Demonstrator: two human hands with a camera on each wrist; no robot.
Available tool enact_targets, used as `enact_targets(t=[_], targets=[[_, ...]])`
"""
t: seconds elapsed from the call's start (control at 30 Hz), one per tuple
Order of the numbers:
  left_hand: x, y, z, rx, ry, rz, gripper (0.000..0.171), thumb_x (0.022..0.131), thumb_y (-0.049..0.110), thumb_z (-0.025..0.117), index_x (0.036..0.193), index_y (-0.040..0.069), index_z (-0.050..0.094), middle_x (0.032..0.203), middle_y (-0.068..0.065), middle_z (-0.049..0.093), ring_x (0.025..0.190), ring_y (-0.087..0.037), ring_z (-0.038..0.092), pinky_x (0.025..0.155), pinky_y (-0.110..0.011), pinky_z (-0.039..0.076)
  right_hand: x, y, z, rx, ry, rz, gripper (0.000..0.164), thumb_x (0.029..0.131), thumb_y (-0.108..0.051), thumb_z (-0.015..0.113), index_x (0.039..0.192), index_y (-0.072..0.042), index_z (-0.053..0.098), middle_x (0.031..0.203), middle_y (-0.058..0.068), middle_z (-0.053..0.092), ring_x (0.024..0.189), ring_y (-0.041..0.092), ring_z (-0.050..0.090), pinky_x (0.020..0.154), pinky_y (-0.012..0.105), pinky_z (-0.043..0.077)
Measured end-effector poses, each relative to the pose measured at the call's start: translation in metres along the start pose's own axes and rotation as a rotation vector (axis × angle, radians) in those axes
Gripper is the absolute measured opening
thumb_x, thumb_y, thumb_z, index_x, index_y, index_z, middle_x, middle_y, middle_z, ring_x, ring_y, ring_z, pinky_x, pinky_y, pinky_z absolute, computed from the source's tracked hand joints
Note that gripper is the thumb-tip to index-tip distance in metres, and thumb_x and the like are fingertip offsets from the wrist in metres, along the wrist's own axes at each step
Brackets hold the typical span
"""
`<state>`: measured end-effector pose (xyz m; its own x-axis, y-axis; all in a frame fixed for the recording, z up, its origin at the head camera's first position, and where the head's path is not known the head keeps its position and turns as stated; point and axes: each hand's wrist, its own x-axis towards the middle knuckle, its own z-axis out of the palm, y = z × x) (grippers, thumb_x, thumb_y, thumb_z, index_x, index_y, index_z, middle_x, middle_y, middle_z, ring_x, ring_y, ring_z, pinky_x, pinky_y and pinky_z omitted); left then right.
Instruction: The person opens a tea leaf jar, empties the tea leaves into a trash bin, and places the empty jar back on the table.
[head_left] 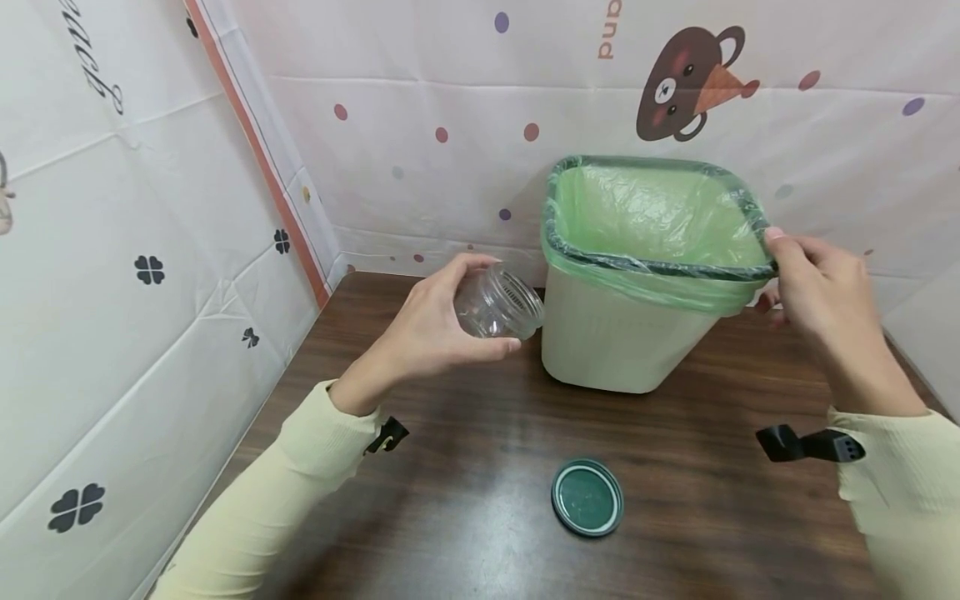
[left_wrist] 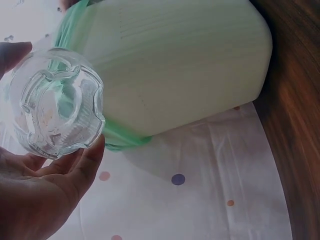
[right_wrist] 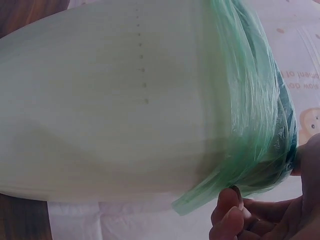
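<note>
My left hand [head_left: 438, 321] holds a clear glass jar [head_left: 495, 302] around its side, thumb below and fingers above. The jar has no lid on and is tipped over, its mouth turned right toward the bin's wall. In the left wrist view the scalloped base of the jar [left_wrist: 62, 107] faces the camera. A pale trash bin [head_left: 607, 333] stands at the back, lined with a green plastic bag [head_left: 645, 208] folded over its dark rim. At the rim's right corner, my right hand [head_left: 828, 292] grips the bin, thumb on top and fingers curled outside below the edge.
A dark green jar lid [head_left: 587, 497] lies on the brown wood-grain table [head_left: 465, 500], its underside up, in front of the bin. Printed white cloth [head_left: 420, 183] hangs behind the table and along its left side.
</note>
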<state>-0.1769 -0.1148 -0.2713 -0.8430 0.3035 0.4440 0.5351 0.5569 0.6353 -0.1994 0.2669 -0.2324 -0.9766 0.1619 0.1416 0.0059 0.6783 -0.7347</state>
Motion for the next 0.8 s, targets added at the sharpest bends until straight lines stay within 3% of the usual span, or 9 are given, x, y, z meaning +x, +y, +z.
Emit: enact_targets(t=[0.17,0.5,0.8], targets=[[-0.003,-0.002,0.000,-0.011,-0.001,-0.009,0.083,0.055,0.051,0.082,0.125,0.026,0.045,0.098,0.011,0.054,0.086,-0.005,0.050,0.068,-0.031,0.051,-0.003,0.002,0.002,0.012,0.007,-0.005,0.070,0.091,-0.060,0.032,0.139,-0.010,0.042,0.091,0.007,0.049,0.059,0.013,0.056,0.045,0.025,0.048],[-0.009,-0.005,0.004,-0.019,-0.022,0.001,0.080,0.057,0.053,0.081,0.125,0.028,0.046,0.097,0.011,0.057,0.087,-0.004,0.051,0.070,-0.032,0.050,-0.006,0.004,0.002,0.059,0.017,-0.001,0.069,0.091,-0.059,0.033,0.138,-0.009,0.042,0.073,0.000,0.054,0.054,0.016,0.055,0.043,0.026,0.048],[-0.016,-0.010,0.007,-0.056,-0.040,-0.020,0.080,0.058,0.052,0.081,0.125,0.027,0.046,0.107,0.009,0.059,0.093,-0.001,0.054,0.075,-0.034,0.050,-0.009,0.010,0.005,0.090,0.019,-0.002,0.067,0.092,-0.059,0.032,0.138,-0.011,0.043,0.086,0.001,0.054,0.059,0.011,0.056,0.044,0.024,0.049]])
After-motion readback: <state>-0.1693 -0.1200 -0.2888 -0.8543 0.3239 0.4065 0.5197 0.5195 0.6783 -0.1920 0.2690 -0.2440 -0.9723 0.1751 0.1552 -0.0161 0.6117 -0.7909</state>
